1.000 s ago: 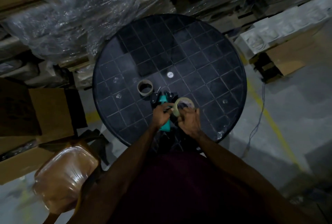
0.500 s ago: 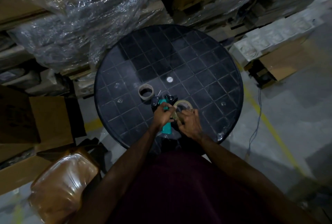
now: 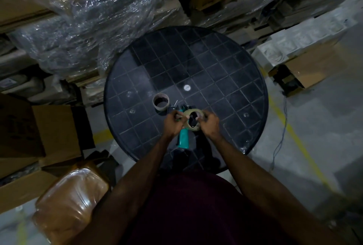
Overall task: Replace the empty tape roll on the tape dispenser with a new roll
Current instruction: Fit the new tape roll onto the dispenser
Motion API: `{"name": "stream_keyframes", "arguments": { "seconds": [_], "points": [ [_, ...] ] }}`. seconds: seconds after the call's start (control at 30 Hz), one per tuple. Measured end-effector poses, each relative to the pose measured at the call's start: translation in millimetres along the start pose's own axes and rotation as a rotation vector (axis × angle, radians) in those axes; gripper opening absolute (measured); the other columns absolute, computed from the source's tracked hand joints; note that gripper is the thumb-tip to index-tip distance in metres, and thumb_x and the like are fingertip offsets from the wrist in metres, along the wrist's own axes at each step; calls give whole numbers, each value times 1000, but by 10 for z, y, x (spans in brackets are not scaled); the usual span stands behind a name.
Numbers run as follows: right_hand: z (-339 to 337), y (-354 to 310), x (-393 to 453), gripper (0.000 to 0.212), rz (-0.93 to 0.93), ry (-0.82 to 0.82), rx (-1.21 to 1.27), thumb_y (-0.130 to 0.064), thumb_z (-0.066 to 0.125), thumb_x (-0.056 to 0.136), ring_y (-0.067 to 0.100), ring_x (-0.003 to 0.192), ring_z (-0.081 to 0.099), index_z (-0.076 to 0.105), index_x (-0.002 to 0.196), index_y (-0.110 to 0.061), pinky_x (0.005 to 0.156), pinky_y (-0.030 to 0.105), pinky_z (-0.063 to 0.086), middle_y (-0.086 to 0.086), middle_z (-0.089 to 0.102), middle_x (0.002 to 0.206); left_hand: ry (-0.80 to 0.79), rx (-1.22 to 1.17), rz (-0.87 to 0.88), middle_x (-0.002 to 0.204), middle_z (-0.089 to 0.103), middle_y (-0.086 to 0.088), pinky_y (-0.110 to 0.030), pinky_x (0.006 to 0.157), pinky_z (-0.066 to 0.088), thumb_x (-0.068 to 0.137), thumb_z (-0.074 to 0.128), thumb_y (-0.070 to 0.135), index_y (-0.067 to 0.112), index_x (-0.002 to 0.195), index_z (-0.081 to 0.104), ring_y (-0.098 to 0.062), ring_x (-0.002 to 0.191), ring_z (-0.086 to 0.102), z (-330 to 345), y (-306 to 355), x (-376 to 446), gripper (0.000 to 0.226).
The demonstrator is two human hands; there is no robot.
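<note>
HANDS: left hand [image 3: 173, 123] and right hand [image 3: 210, 124] both clamped on new tape roll [image 3: 193, 120], held over tape dispenser [image 3: 183, 136] on bench [image 3: 225, 67] | RISK: roll seated skewed or reversed would misfeed | AXIS: dispenser long axis ran near-to-far, teal handle nearest person; empty core [image 3: 161, 102] stood apart at left.

I see a dim storeroom: a round black table [image 3: 225, 71] on grey concrete floor [image 3: 314, 126] with yellow lines [image 3: 294, 136], cardboard boxes [image 3: 57, 128] and plastic-wrapped stacks [image 3: 88, 18] around it.
</note>
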State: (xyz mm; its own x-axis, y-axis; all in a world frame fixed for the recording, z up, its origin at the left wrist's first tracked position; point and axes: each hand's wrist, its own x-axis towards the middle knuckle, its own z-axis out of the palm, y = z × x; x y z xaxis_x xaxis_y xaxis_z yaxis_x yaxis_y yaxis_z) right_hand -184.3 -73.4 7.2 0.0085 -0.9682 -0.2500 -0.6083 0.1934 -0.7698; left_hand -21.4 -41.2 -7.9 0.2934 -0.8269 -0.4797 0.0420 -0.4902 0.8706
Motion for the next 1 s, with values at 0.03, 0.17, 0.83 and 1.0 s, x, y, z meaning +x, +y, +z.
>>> {"name": "stream_keyframes", "arguments": {
  "seconds": [0.03,0.17,0.83,1.0],
  "points": [
    [4,-15,34,24,-16,-6,-17,-11,65,89,17,91,66,73,109,-1,82,30,55,16,75,104,-6,2,-3,92,68,-21,-33,55,60,87,75,7,-8,99,62,-27,79,68,-13,-15,31,23],
    [24,5,130,23,-30,-19,-58,-14,61,95,25,90,70,74,108,0,73,22,45,17,76,101,-72,36,-23,106,73,-18,-52,73,63,92,67,7,0,107,68,-33,97,73,-114,-88,146,17],
    [41,-48,518,34,-97,-180,-286,-14,65,85,38,93,66,70,117,-5,85,42,55,24,68,103,-81,596,299,77,61,1,-29,64,43,91,53,7,11,88,61,-19,69,56,-196,79,355,10],
    [88,-189,642,29,-122,-172,-360,-7,65,84,37,93,67,69,113,-2,84,41,56,25,68,106,-162,843,341,100,62,-12,-39,69,51,91,52,12,9,103,58,-29,82,62,-262,88,437,14]
  ]
}}
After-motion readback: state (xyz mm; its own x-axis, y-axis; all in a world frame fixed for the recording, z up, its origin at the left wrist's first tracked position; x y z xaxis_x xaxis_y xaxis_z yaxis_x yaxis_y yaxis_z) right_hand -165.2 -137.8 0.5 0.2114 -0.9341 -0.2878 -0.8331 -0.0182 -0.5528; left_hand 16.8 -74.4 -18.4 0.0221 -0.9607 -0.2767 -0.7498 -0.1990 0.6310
